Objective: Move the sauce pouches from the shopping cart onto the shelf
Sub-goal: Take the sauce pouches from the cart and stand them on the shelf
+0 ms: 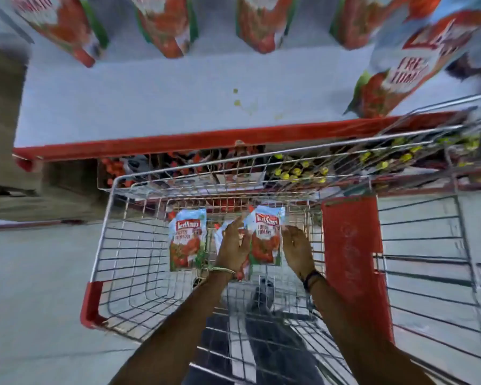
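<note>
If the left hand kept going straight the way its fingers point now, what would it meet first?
Probably the front wire wall of the shopping cart. The left hand points toward it, fingers already on the pouch held with the right hand. Depth is hard to judge.

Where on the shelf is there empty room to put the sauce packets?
The shelf is bare across its front, between the red edge and the back row of pouches. At the right end a big pouch crowds it. In the cart, both hands, left and right, crowd around one pouch.
</note>
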A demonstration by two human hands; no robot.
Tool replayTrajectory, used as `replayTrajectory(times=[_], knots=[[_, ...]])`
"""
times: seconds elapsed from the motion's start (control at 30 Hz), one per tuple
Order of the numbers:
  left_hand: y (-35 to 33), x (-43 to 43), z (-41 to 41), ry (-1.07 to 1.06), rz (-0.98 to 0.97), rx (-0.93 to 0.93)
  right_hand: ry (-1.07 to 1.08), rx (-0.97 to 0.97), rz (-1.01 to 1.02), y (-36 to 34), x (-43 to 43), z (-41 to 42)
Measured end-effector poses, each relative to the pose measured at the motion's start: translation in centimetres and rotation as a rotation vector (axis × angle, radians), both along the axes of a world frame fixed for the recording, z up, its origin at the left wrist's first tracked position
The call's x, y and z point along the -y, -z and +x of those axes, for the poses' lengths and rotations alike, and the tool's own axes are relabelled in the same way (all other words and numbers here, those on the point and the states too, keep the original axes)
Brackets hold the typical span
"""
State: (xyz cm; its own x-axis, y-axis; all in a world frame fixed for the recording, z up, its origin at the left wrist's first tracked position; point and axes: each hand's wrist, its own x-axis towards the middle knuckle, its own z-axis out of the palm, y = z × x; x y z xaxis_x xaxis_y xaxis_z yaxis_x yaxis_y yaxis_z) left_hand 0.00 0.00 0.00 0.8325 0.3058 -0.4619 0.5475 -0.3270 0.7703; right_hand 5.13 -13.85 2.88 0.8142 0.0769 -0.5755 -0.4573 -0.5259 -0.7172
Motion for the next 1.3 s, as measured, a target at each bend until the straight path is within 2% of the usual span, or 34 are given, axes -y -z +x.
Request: replayTrajectory(times=[0.07, 0.3, 0.4, 0.5, 0.67, 0.87, 1.07, 1.3], knots=[[1.6, 0.2, 0.7, -0.043, -0.001, -0.026, -0.004, 0.008, -0.034, 2.3, 0.2, 0.6], [7.6, 1.5, 2.7, -0.08, -0.007, -0.208, -0.056, -0.161, -0.105, 10.9, 0.7, 1.7], [9.6, 1.9, 3.6, -0.079, -0.018, -0.256, 0.04, -0.243, -0.092, 13.6, 0.6, 2.1], [12.1, 1.5, 4.2, -0.072, 0.026, -0.332, 0.045, -0.32, -0.072, 15.7, 0.7, 2.1], [13.9, 0.9, 5.1, 0.005, 0.093, -0.407, 0.1, -0.341, 0.02, 19.0, 2.1, 1.5], [11.5, 1.8, 5.0, -0.059, 0.067, -0.397, 0.121, -0.289, 0.069, 16.5, 2.8, 0.7], [7.2, 2.6, 3.0, -0.221, -0.028, -0.329, 0.228, -0.207, 0.168, 12.2, 3.2, -0.7], [-0.8, 2.4, 2.3, -0.267, -0.023, -0.116, 0.2, -0.031, 0.215, 4.5, 3.0, -0.4]])
